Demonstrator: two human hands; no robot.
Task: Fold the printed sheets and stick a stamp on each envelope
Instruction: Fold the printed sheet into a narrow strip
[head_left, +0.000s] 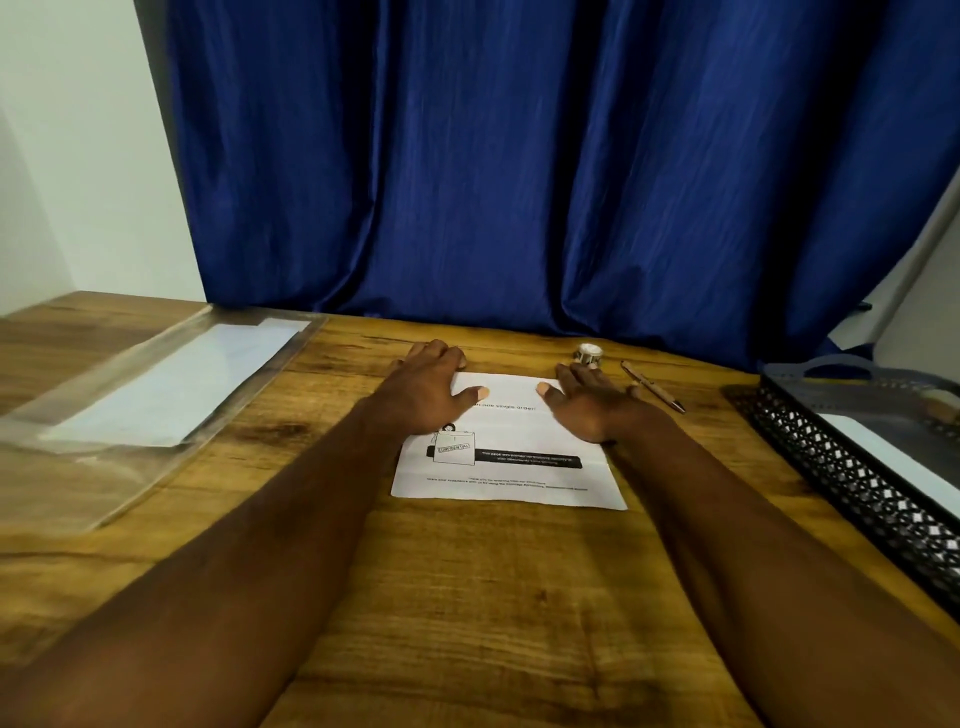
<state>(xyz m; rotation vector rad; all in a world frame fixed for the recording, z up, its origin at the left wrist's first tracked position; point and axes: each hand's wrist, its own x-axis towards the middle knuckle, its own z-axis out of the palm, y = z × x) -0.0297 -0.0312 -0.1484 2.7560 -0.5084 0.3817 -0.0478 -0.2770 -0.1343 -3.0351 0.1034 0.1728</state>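
A white printed sheet (506, 467) lies flat in the middle of the wooden table (467, 597), with black text and a small drawing on it. My left hand (426, 387) rests palm down on the sheet's far left corner, fingers spread. On the far right corner lies my right hand (587, 397), also flat, with its thumb pointing inward. Both hands press on the paper and grip nothing. A small roll of stamps (588, 354) stands just beyond my right hand.
A clear plastic sleeve (130, 405) holding white paper or envelopes lies at the left. A pen (652, 392) lies right of the roll. A black mesh tray (852, 467) with white paper in it stands at the right edge. A blue curtain (519, 156) hangs behind the table.
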